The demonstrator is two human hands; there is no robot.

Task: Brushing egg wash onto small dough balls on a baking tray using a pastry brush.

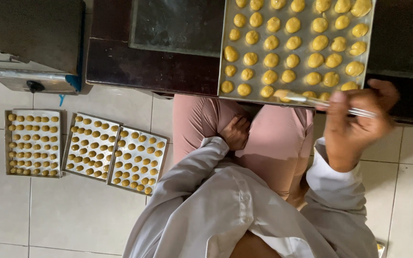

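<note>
The baking tray (296, 48) of yellow dough balls sits on the dark bench (154, 67). The right hand (357, 122) reaches to its near edge, grip closed around a thin brush (321, 102) whose tip touches a ball. The left hand (235, 134) rests loosely curled on the thigh, holding nothing.

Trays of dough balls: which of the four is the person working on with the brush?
The big tray on the dark table, under the right hand with the brush; the three others lie on the floor tiles.
</note>
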